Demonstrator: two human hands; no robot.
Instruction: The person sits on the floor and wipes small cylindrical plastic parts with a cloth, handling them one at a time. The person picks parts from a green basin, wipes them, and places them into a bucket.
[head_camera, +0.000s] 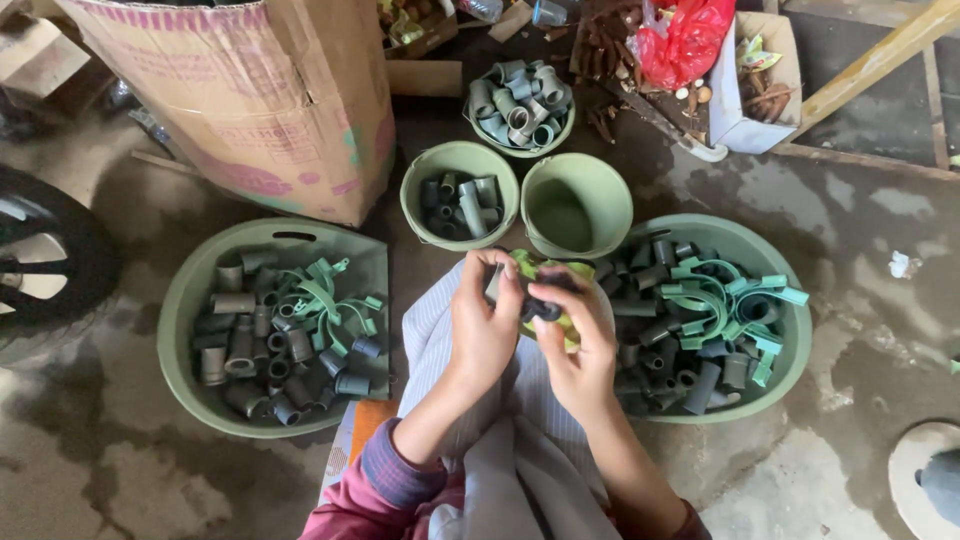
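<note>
Both hands meet over the lap: the left hand (485, 320) and right hand (572, 345) pinch a small dark tube fitting (542, 308) between fingertips, with a yellow-green cloth (560, 272) bunched behind it. The grip looks narrow and fingertip-only, so the fitting could slip and roll off the striped fabric (430, 340) beneath the hands onto the wet concrete floor (850, 400). Just right of the right hand sits a green basin (790, 350) of fittings and clips; another basin (180, 300) lies left. An elbow swing could knock the small buckets (575, 205) just ahead.
</note>
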